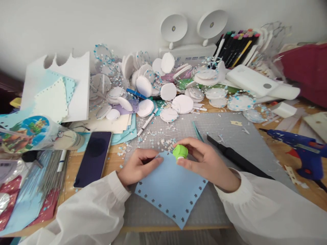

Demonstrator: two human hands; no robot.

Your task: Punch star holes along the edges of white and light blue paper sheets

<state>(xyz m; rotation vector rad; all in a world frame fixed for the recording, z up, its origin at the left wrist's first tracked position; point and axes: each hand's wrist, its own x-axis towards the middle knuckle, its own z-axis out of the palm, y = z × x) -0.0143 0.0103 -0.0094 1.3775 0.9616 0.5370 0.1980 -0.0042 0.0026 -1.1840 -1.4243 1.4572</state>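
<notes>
Between my hands is a sheet of light blue paper point(171, 187), turned corner towards me, with small flower-shaped holes along its edges. My left hand point(141, 166) pinches its far left edge between thumb and fingers. A small bright green craft punch point(180, 152) sits in the grip of my right hand point(204, 161), at the paper's far edge. Whether the edge lies inside the punch's slot, I cannot tell. Under the paper spreads a grey cutting mat point(212, 212), with tiny white and blue punched bits point(166, 141) scattered beyond my hands.
A black-handled tool point(235, 158) and tweezers point(198, 131) lie right of centre. A blue glue gun point(304, 149) rests far right. On the left are a phone point(93, 160), a lidded plastic cup point(38, 134) and wire stems point(53, 173). White paper discs point(168, 92) pile up along the back.
</notes>
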